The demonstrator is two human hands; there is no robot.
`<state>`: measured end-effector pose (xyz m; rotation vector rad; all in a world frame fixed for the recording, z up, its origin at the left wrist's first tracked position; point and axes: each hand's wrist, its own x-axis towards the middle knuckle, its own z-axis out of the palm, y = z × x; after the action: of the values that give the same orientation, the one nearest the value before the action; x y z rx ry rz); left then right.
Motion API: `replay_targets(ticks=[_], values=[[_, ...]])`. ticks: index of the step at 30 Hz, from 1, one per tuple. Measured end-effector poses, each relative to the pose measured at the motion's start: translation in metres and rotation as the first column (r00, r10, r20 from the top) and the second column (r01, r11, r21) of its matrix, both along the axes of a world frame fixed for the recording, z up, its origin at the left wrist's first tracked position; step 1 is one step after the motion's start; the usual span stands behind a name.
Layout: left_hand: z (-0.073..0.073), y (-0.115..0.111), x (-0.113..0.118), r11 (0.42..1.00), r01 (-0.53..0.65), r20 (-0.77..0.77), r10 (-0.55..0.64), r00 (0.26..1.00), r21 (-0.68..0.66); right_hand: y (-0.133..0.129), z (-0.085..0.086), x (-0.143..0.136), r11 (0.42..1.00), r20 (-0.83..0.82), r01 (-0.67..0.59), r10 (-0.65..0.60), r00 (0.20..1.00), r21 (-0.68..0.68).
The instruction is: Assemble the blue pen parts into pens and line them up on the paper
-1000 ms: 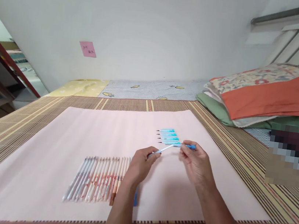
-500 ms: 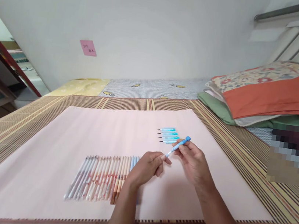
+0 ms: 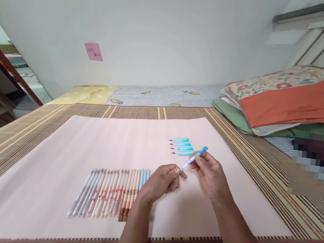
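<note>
A blue pen (image 3: 192, 158) is held slanted between both hands above a pale pink sheet (image 3: 110, 142). The fingers of my left hand (image 3: 164, 182) pinch its lower end. My right hand (image 3: 207, 170) grips the upper part, and the pen's blue cap-like end sticks out above the fingers. Several turquoise pens (image 3: 181, 144) with dark tips lie in a stack just beyond my right hand. To the left of my left hand is a row of many pens (image 3: 106, 192), grey, white with red, orange-brown and light blue. My left forearm hides part of that row's right side.
The sheet lies on a striped bamboo mat (image 3: 37, 128). Folded bedding with an orange cover (image 3: 300, 100) is at the back right. A pink note (image 3: 93, 51) is on the wall behind. A blurred patch covers something at the right.
The view has shifted slightly. Both hands keep hold of the blue pen and have hardly moved; its upper end is slightly higher.
</note>
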<state>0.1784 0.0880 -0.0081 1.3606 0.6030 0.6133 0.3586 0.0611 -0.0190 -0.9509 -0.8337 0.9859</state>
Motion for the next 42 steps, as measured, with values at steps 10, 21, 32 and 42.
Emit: replay_targets(ticks=[10,21,32,42], values=[[-0.016,0.006,0.003,0.986,-0.117,-0.319,0.151,0.936,0.123,0.017,-0.035,0.001,0.983,-0.122,0.075,-0.096,0.988,-0.167],[-0.004,0.007,-0.007,0.936,-0.121,-0.580,0.303,0.756,0.331,0.021,-0.051,0.007,0.941,0.440,0.306,-0.215,0.872,-0.147],[-0.013,0.020,-0.020,0.924,-0.335,-0.340,0.379,0.860,0.183,0.014,-0.047,0.008,0.955,0.616,0.283,-0.169,0.769,-0.091],[-0.012,0.023,-0.013,0.894,-0.449,-0.066,0.448,0.892,0.000,0.008,-0.023,0.003,0.984,-0.022,0.116,-0.120,0.993,-0.137]])
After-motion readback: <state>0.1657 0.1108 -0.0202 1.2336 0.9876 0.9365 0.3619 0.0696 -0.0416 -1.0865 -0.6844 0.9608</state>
